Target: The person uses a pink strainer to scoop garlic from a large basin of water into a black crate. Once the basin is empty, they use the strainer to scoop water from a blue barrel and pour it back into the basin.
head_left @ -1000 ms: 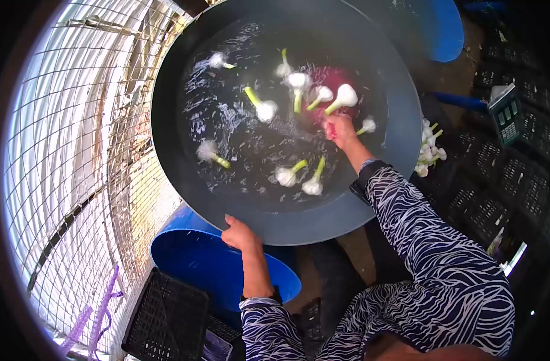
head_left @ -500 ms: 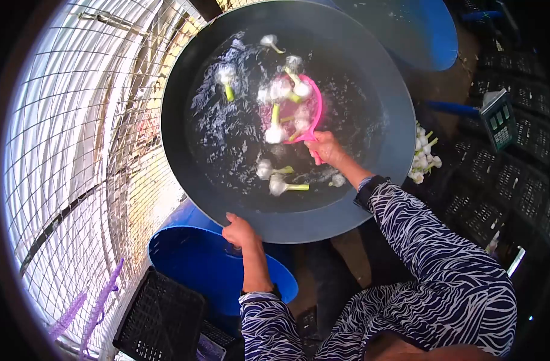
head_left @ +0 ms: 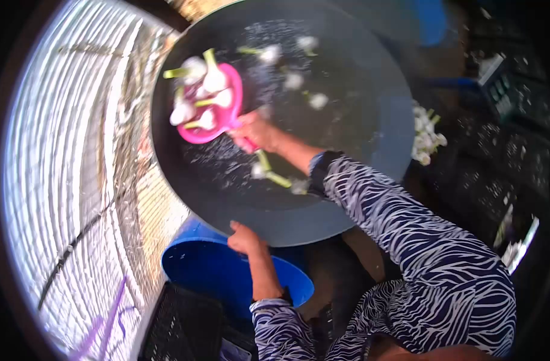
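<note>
- Head view: the large grey basin (head_left: 341,222) fills the upper middle of the frame and has water in it, with loose bulbs (head_left: 269,54) and their green stems scattered from the upper middle down to the centre.
- The pink scoop (head_left: 237,90) is inside the basin, in the upper left of the frame, and carries a cluster of scooped bulbs (head_left: 215,78).
- Those bulbs are white and rounded, with pale green stems that point different ways, some past the scoop's rim. Motion blurs them; there seem to be five or six.
- The right hand (head_left: 255,132) is closed around the scoop's short handle, left of centre in the frame.
- The left hand (head_left: 246,239) touches the basin's near rim, lower down, with a digit at the edge; how its other fingers close cannot be told.
- Below the left part of the basin is a blue tub (head_left: 215,271), with a black crate (head_left: 188,319) beside it at the lower left.
- Part of a blue container (head_left: 430,24) shows at the upper right.
- Right of the basin lies a heap of white bulbs (head_left: 427,135), near a device with a display (head_left: 497,90).
</note>
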Motion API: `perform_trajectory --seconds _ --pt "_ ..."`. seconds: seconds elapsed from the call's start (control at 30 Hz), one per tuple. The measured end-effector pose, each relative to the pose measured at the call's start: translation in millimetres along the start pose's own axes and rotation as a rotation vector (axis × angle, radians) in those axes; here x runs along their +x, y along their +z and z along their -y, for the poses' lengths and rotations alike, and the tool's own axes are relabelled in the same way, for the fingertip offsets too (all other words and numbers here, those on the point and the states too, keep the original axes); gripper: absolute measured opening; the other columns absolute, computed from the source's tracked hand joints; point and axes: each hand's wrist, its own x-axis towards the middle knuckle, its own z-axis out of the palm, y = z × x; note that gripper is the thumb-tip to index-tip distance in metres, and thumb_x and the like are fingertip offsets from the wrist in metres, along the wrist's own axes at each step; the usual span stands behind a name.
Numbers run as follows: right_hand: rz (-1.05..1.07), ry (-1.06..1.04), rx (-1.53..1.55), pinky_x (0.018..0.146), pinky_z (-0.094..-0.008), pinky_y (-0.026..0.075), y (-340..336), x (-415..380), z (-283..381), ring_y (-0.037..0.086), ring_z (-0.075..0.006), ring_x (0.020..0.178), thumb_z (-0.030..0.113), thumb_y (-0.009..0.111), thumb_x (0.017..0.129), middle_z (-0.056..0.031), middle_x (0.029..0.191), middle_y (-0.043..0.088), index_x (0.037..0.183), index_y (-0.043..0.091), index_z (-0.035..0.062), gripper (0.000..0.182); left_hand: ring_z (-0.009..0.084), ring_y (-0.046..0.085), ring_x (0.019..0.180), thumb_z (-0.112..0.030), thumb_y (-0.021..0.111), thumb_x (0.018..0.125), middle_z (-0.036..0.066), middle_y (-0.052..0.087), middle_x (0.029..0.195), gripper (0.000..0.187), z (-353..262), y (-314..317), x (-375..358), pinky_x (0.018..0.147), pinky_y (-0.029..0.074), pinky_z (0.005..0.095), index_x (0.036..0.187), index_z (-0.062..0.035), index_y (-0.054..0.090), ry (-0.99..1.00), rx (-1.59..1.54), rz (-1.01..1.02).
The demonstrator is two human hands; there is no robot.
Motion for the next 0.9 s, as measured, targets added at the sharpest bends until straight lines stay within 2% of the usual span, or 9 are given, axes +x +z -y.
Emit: perform_trajectory --seconds 0.1,0.13,0.2,0.27,0.47,0.7,0.73,0.83,0.9 --pt "-0.018 -0.026 0.064 0.036 -0.0258 0.040 -1 -23 21 0.049 -0.0116 0.037 0.010 0.058 0.083 -0.0048 0.051 0.053 0.064 0.055 0.0004 0.021 0.0220 0.063 0.082 -0.027 0.042 0.091 0.007 0.065 0.097 0.031 12 -4 6 0.051 0.049 0.0348 0.111 -0.0090 0.058 0.782 1.008 0.033" --pt "-0.056 -0.017 0.087 0.035 -0.0252 0.039 -2 -40 26 0.049 -0.0112 0.037 0.010 0.059 0.083 -0.0047 0.052 0.053 0.065 0.055 -0.0001 0.021 0.0198 0.063 0.087 -0.026 0.042 0.091 0.005 0.064 0.100 0.032 33 12 33 0.052 0.049 0.0333 0.115 -0.0090 0.056 0.491 0.420 0.147" --pt "-0.079 0.003 0.155 0.035 -0.0240 0.038 -5 -64 40 0.049 -0.0104 0.036 0.010 0.059 0.083 -0.0048 0.052 0.053 0.067 0.056 -0.0010 0.020 0.0167 0.062 0.094 -0.025 0.043 0.091 0.003 0.063 0.108 0.035 31 21 46 0.055 0.051 0.0311 0.121 -0.0090 0.052 0.348 0.283 0.191" --pt "-0.084 0.000 0.190 0.034 -0.0235 0.037 -8 -99 51 0.048 -0.0098 0.036 0.011 0.058 0.084 -0.0048 0.054 0.054 0.070 0.056 -0.0018 0.019 0.0148 0.062 0.098 -0.025 0.044 0.091 0.002 0.060 0.116 0.039 14 -5 20 0.057 0.052 0.0298 0.126 -0.0089 0.049 0.691 1.159 0.032" --pt "-0.097 -0.074 0.106 0.034 -0.0238 0.035 -46 -265 119 0.049 -0.0107 0.036 0.013 0.056 0.086 -0.0051 0.050 0.051 0.068 0.053 0.0004 0.022 0.0132 0.055 0.111 -0.024 0.044 0.092 0.002 0.051 0.129 0.041 0 -12 8 0.063 0.054 0.0291 0.130 -0.0116 0.046 0.641 1.217 0.080" --pt "-0.970 -0.145 -0.411 0.041 -0.0217 0.037 -74 -448 138 0.047 -0.0053 0.044 0.005 0.055 0.085 -0.0010 0.055 0.052 0.080 0.057 -0.0037 0.010 0.0183 0.063 0.099 -0.027 0.047 0.091 0.003 0.056 0.123 0.036 13 2 33 0.065 0.054 0.0315 0.122 -0.0104 0.053 0.567 1.071 0.054" --pt "-1.117 -0.145 -0.605 0.041 -0.0213 0.038 -86 -459 126 0.047 -0.0044 0.044 0.006 0.057 0.085 0.0001 0.055 0.052 0.080 0.057 -0.0020 0.010 0.0192 0.064 0.095 -0.028 0.047 0.091 0.003 0.058 0.119 0.034 32 16 61 0.064 0.054 0.0317 0.119 -0.0105 0.054 0.538 0.751 0.058" --pt "-1.470 -0.017 -1.382 0.062 -0.0410 0.048 -149 -483 86 0.060 -0.0386 0.071 0.007 0.060 0.080 -0.0194 0.079 0.061 0.100 0.060 0.0026 0.021 0.0218 0.067 0.085 -0.031 0.050 0.089 0.003 0.064 0.105 0.031 76 58 129 0.062 0.053 0.0319 0.111 -0.0110 0.058 0.373 0.025 0.102" --pt "-1.555 0.011 -1.606 0.066 -0.0449 0.048 -207 -502 52 0.060 -0.0391 0.079 0.010 0.057 0.081 -0.0180 0.089 0.063 0.110 0.058 0.0069 0.030 0.0238 0.067 0.079 -0.035 0.052 0.088 0.005 0.067 0.094 0.032 38 24 61 0.061 0.053 0.0331 0.103 -0.0085 0.062 0.476 0.358 0.087"
